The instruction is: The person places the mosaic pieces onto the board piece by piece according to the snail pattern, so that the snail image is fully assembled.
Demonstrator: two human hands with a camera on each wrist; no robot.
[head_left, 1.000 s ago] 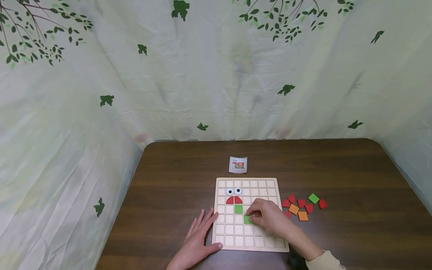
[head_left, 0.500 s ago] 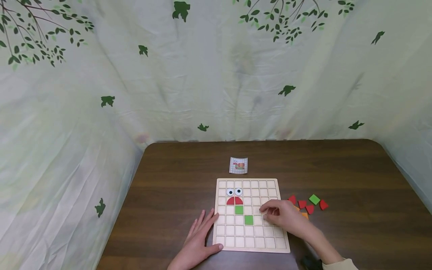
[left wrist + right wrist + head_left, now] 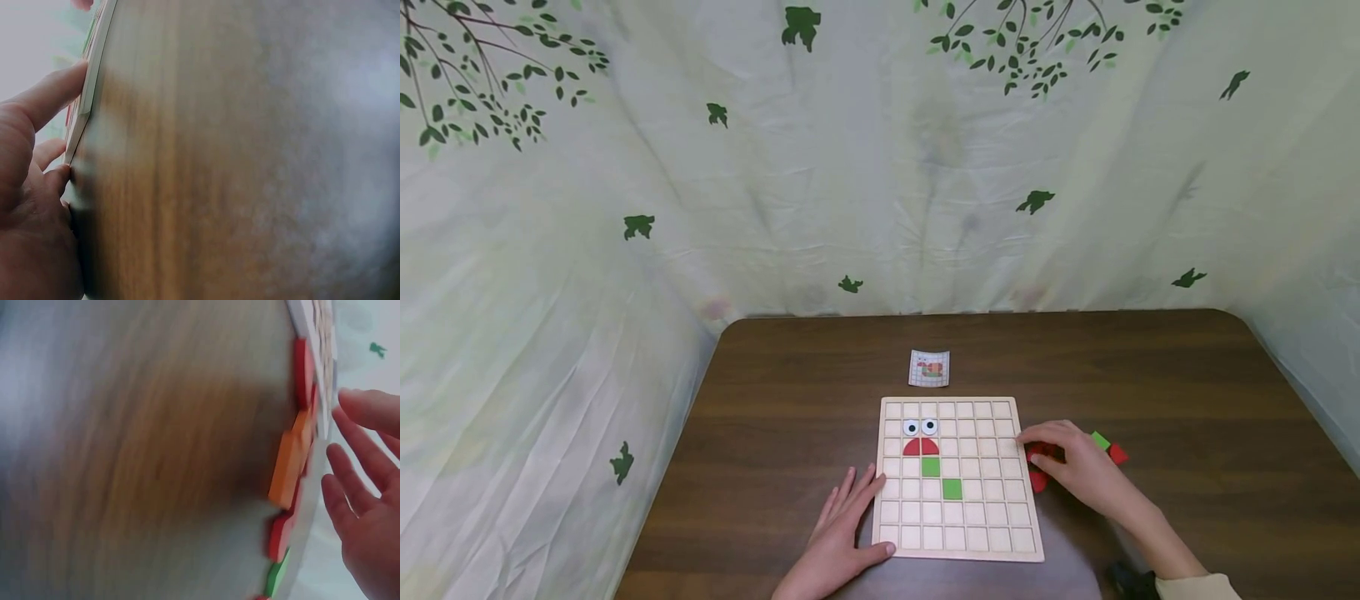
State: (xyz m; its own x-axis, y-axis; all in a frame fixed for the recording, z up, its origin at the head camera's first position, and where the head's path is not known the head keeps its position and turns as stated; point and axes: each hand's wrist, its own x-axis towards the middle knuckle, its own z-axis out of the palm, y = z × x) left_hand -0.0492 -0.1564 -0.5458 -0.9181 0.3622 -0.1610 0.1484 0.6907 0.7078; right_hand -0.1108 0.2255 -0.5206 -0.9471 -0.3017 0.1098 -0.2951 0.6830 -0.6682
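Note:
A pale gridded board (image 3: 958, 529) lies on the table. On it sit two eye tiles (image 3: 911, 427), two red quarter-round tiles (image 3: 912, 448) below them, and two green square tiles (image 3: 952, 489) set diagonally. My left hand (image 3: 838, 537) rests at the board's left side, fingers spread along the edge and thumb on the near corner; in the left wrist view the fingers touch the board's rim (image 3: 94, 81). My right hand (image 3: 1078, 471) hovers over the loose tiles right of the board, holding nothing. Beneath it, the right wrist view shows orange tiles (image 3: 286, 469), red tiles (image 3: 304, 372) and a green tile (image 3: 277, 575).
Beyond the board lies a small picture card (image 3: 929, 369) with a coloured figure on a grid. The brown wooden table (image 3: 805, 400) reaches back to a pale curtain (image 3: 880, 208) printed with leaves.
My right hand has let go of the lower green tile, leaving it on the board, and has moved right to the loose tiles. The left hand stays in place.

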